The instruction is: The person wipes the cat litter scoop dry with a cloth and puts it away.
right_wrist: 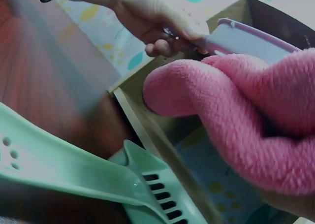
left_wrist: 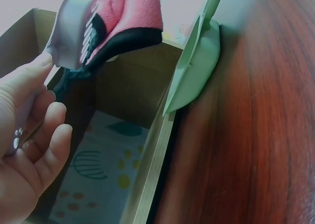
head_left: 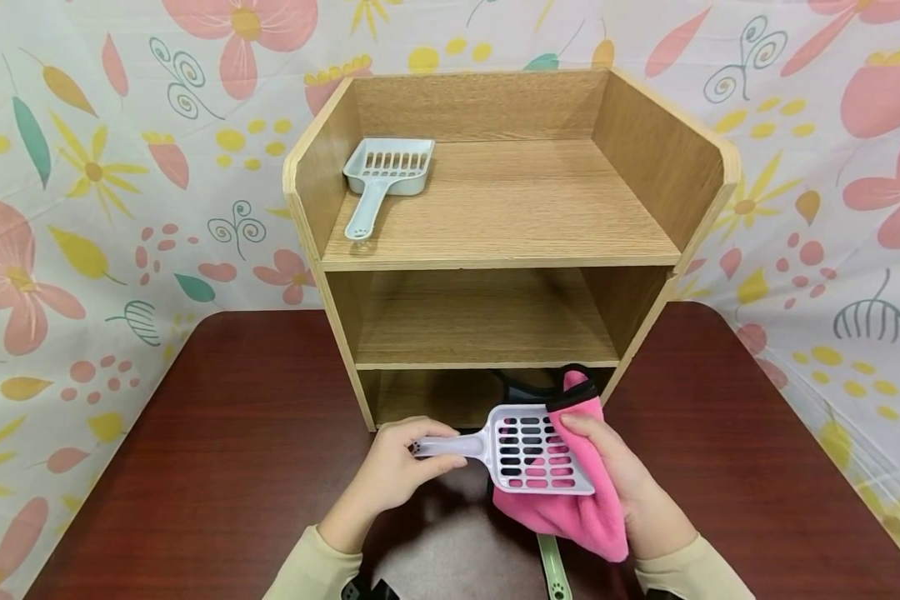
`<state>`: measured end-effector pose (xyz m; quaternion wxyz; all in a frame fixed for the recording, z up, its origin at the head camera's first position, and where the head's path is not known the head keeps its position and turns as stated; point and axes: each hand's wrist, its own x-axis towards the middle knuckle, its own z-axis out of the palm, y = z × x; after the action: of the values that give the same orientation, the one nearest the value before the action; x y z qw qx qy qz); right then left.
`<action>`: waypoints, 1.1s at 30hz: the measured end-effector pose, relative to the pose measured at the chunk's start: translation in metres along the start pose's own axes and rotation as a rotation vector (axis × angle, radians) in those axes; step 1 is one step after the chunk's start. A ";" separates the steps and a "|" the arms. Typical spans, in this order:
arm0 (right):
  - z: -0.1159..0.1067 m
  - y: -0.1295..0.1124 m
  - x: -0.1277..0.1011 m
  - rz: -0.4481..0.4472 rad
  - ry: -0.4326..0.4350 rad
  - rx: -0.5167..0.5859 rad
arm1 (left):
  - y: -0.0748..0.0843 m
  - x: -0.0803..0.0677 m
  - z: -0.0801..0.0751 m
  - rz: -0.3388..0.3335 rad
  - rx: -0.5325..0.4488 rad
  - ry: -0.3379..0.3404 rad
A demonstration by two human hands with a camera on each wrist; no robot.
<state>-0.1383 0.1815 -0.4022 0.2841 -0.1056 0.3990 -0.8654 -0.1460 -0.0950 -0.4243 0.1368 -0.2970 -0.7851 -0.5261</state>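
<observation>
Pale lilac plastic scoop (head_left: 528, 450) gripped by its handle in the left hand (head_left: 397, 471), fingers curled round the stem near the paw-print end. Slotted bowl pointing toward the right hand (head_left: 618, 471), long axis running left to right across the front of the body, held above the dark red table (head_left: 195, 433). Pink fleece cloth (head_left: 577, 500) bunched in the right hand, thumb pinching it against the far rim of the bowl, cloth draped beneath and behind the scoop, so touching it at that end. Right hand nearer to the bowl, left hand nearer to the handle tip. Seen from the left wrist, black trim on the cloth (left_wrist: 125, 39) hanging just beside the scoop's edge. Lower down, near the table's front edge, a green scoop (right_wrist: 98, 179) lying flat with its handle toward the body, apart from both hands. Straight ahead, a wooden shelf unit (head_left: 495, 250) standing on the table, with a pale blue scoop (head_left: 386, 179) resting on the left of its top shelf, handle forward, well apart from the work. Behind everything, a flowered backdrop (head_left: 120, 167).
</observation>
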 end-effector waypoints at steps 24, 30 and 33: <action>0.002 -0.002 0.005 -0.170 0.512 -0.553 | -0.001 0.003 -0.006 0.143 0.182 -0.006; 0.003 -0.002 0.004 -0.129 0.286 -0.296 | -0.004 0.003 -0.005 0.175 0.169 0.033; 0.004 0.005 0.004 -0.092 0.218 -0.183 | -0.003 0.002 -0.005 0.172 0.152 0.041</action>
<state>-0.1384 0.1739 -0.4030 0.1884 -0.0546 0.4993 -0.8439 -0.1502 -0.0997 -0.4237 0.2197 -0.3412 -0.7912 -0.4575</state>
